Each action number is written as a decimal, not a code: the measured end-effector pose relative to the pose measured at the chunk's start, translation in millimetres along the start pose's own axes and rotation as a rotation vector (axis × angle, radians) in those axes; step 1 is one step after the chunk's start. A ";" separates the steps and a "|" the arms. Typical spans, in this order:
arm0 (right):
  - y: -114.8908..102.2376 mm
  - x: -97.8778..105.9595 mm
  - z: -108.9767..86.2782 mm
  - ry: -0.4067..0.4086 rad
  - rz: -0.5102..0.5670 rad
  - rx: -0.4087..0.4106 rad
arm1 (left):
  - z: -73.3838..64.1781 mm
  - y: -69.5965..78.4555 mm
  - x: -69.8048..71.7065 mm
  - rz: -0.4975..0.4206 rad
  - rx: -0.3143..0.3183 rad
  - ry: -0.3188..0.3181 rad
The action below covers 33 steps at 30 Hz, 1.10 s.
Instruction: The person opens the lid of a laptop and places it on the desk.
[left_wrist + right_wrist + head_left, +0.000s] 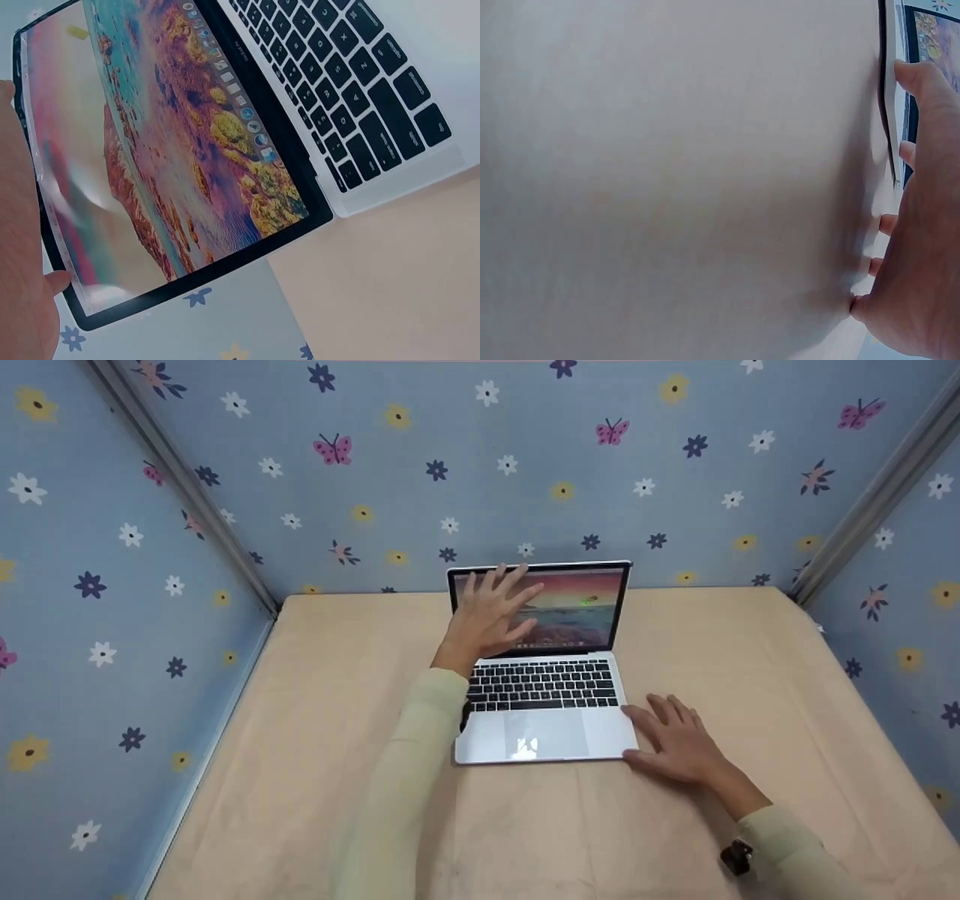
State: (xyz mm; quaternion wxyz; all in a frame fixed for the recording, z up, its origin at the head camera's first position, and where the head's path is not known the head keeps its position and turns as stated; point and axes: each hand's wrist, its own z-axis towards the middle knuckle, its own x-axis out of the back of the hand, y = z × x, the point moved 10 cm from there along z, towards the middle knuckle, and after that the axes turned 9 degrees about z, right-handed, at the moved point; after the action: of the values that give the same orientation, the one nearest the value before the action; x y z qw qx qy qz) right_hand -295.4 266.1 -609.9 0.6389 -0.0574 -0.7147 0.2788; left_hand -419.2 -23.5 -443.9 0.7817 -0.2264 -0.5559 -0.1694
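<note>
An open laptop (480, 736) stands on the cloth-covered table, its lit screen (574, 619) showing a coastal picture. My left hand (484, 619) lies over the screen's left part, fingers spread toward the top edge. In the left wrist view, part of that left hand (22, 247) is by the screen's top edge, one fingertip at the border; most fingers are out of that view. At the laptop's front right corner, my right hand (679, 750) touches with thumb and index finger. The right wrist view shows this right hand (926, 217) with its other fingertips down on the cloth.
A peach cloth (315, 750) covers the table. Blue panels with flowers and butterflies stand behind (510, 510) and at both sides. Grey posts mark the corners. A small black device (736, 857) sits at my right wrist.
</note>
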 end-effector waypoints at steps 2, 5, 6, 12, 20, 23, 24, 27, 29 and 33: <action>-1.5 0.6 0.4 0.003 -0.001 0.003 | 2.3 -0.9 -1.4 0.007 0.012 -0.005; -1.2 0.8 0.4 0.002 -0.002 -0.004 | 6.9 -1.3 -3.7 0.024 0.029 -0.006; -1.0 0.8 0.5 0.003 -0.005 -0.007 | 8.5 -1.4 -4.8 0.025 0.036 -0.009; 1.1 0.7 0.8 0.010 -0.012 -0.019 | 15.1 -1.4 -12.6 0.000 0.070 -0.050; 0.5 -2.0 0.4 0.000 0.007 -0.013 | 19.1 -5.0 -21.7 0.013 0.124 -0.133; 0.8 -1.7 0.2 0.000 0.007 -0.013 | 21.2 -5.9 -25.0 -0.008 0.135 -0.156; 0.5 -1.4 0.3 0.001 0.006 -0.012 | 22.2 -6.1 -26.0 -0.010 0.137 -0.164; -0.2 -1.1 0.3 0.001 0.003 -0.011 | 25.0 -7.3 -29.3 -0.032 0.149 -0.188; -0.7 -0.9 0.3 0.002 0.000 -0.012 | 26.6 -8.2 -31.4 -0.048 0.157 -0.203; -1.2 -0.6 -0.4 0.000 -0.007 -0.012 | 28.8 -9.8 -36.0 -0.052 0.170 -0.240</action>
State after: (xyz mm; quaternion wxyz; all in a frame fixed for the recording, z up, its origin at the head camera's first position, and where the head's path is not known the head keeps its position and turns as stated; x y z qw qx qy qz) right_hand -294.6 265.0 -609.8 0.6396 -0.0587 -0.7165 0.2721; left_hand -458.8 -15.7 -468.3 0.7213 -0.1632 -0.6635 -0.1137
